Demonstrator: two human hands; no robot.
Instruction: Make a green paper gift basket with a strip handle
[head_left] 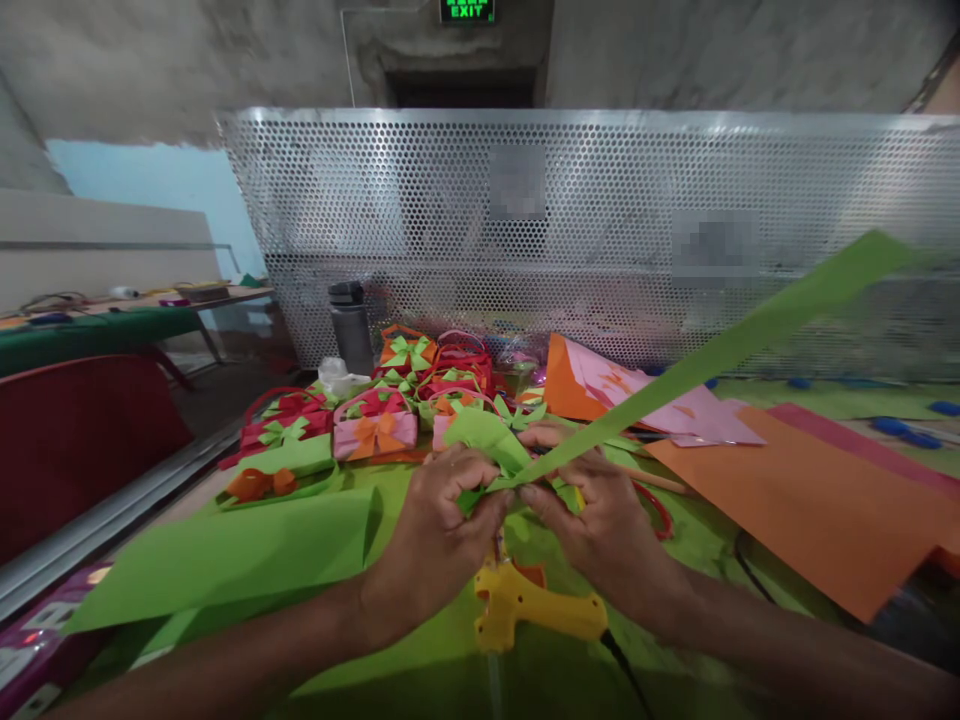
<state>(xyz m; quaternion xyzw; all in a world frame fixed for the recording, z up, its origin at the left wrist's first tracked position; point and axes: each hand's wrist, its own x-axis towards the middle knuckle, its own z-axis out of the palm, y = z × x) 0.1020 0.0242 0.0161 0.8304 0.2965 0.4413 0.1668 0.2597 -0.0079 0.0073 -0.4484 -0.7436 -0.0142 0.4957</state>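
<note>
Both hands meet over the middle of the table around a long green strip (720, 355), which looks like felt or craft foam. My left hand (448, 520) pinches its near end, with a folded green piece (491, 440) rising above the fingers. Close beside it, my right hand (600, 520) is closed on the same strip, thumb toward the left one. The strip's free end slants up to the right. A yellow glue gun (536, 603) lies below the hands, its black cord running toward the front edge. The fingertips partly hide where the pieces meet.
Several small felt bags with bows (375, 430) stand at the back left, near a dark bottle (350, 325). Green sheets (247, 550) lie at left, orange sheets (817, 500) at right. A perforated metal panel (450, 200) stands behind the table.
</note>
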